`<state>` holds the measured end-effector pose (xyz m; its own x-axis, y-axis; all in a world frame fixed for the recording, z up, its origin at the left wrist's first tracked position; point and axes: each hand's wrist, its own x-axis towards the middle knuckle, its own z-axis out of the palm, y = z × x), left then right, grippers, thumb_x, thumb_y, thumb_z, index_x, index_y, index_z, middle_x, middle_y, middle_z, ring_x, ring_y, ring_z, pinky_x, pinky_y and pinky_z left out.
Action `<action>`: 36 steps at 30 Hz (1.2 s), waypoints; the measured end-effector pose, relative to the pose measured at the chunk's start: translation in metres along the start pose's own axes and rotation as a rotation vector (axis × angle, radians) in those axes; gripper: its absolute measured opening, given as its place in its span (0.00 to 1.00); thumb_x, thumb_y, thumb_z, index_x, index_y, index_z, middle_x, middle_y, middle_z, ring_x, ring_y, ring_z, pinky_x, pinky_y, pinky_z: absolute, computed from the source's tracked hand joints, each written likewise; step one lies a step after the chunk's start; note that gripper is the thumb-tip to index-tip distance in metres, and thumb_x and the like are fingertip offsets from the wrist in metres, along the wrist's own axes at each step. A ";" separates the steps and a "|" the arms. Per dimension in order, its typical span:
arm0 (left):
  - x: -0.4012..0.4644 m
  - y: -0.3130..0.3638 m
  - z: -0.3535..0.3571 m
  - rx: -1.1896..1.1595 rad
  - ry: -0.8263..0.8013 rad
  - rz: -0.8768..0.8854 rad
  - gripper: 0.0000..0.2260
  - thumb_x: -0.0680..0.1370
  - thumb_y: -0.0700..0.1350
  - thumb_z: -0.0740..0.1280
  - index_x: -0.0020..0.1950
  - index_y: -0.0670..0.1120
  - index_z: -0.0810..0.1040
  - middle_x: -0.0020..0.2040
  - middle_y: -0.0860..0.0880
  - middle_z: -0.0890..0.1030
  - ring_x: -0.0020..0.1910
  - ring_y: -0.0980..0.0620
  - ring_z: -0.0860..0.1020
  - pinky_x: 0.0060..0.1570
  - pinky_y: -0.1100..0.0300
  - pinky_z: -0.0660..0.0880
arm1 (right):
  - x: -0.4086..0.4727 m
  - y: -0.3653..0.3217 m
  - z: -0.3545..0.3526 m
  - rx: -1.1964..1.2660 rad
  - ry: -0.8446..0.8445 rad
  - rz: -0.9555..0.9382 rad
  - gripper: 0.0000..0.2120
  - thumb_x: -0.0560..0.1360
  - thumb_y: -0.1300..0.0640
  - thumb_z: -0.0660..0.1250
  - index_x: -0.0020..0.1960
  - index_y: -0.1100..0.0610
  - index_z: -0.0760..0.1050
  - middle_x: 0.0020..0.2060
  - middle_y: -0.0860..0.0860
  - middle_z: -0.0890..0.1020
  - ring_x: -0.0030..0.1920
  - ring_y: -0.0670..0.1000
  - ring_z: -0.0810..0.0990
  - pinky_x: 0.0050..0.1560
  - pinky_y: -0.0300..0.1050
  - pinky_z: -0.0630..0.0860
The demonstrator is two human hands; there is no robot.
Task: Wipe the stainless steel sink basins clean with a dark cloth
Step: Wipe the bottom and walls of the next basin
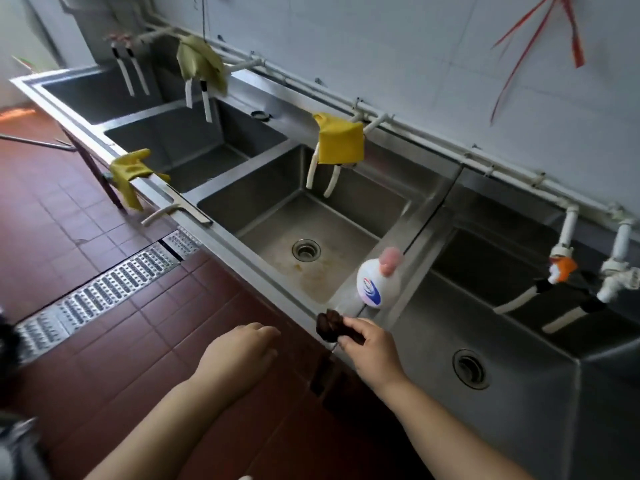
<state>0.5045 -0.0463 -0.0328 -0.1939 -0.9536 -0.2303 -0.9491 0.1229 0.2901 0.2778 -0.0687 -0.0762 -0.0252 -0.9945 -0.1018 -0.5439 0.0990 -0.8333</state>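
Observation:
A row of stainless steel sink basins runs along the tiled wall. The middle basin (277, 202) has brownish stains around its drain (306, 250). The right basin (446, 327) lies beside it with its own drain (470, 368). My right hand (370, 344) pinches a crumpled dark cloth (330, 324) at the front rim, on the divider between these two basins. My left hand (242, 348) hovers over the red floor in front of the sink, fingers relaxed, holding nothing.
A white detergent bottle (375, 284) with a pink cap stands on the divider just behind the cloth. Yellow cloths (341, 138) hang over the wall taps, and a yellow glove (130, 173) drapes over the front rim. A metal floor grate (104, 292) runs along the red tiles.

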 end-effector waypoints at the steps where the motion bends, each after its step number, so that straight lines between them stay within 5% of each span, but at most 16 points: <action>1: 0.002 -0.018 -0.005 0.008 -0.003 0.002 0.17 0.79 0.53 0.59 0.68 0.58 0.69 0.64 0.59 0.73 0.63 0.56 0.72 0.56 0.58 0.74 | 0.005 -0.009 0.013 0.007 0.013 0.011 0.16 0.69 0.64 0.72 0.57 0.58 0.80 0.47 0.43 0.79 0.52 0.45 0.79 0.49 0.23 0.66; 5: 0.015 -0.073 -0.024 0.035 -0.032 0.026 0.17 0.78 0.52 0.59 0.67 0.57 0.70 0.63 0.58 0.74 0.62 0.55 0.73 0.56 0.58 0.73 | 0.024 -0.035 0.054 0.015 0.050 0.040 0.17 0.70 0.61 0.72 0.58 0.56 0.80 0.49 0.44 0.80 0.52 0.44 0.78 0.54 0.33 0.69; 24: 0.204 -0.153 -0.065 0.088 -0.154 0.163 0.16 0.79 0.48 0.59 0.67 0.55 0.70 0.64 0.54 0.75 0.62 0.52 0.74 0.58 0.55 0.74 | 0.184 -0.036 0.117 -0.166 0.057 0.073 0.16 0.71 0.59 0.72 0.58 0.53 0.80 0.54 0.47 0.80 0.55 0.45 0.76 0.57 0.36 0.69; 29: 0.266 -0.167 -0.077 0.151 -0.179 0.189 0.15 0.79 0.49 0.58 0.66 0.53 0.71 0.61 0.52 0.76 0.60 0.51 0.75 0.55 0.54 0.76 | 0.238 -0.029 0.127 -0.120 -0.008 0.128 0.17 0.71 0.60 0.71 0.59 0.54 0.79 0.53 0.48 0.80 0.55 0.49 0.77 0.59 0.48 0.74; 36: 0.332 -0.179 -0.066 0.168 -0.308 0.274 0.16 0.78 0.49 0.59 0.67 0.54 0.70 0.62 0.53 0.75 0.61 0.51 0.73 0.57 0.55 0.74 | 0.270 -0.004 0.136 -0.269 -0.011 0.201 0.16 0.71 0.58 0.72 0.59 0.52 0.79 0.52 0.45 0.80 0.54 0.48 0.77 0.54 0.39 0.71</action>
<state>0.6262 -0.4035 -0.0999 -0.4844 -0.7566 -0.4391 -0.8747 0.4267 0.2297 0.3873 -0.3330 -0.1741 -0.1463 -0.9555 -0.2562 -0.7309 0.2789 -0.6229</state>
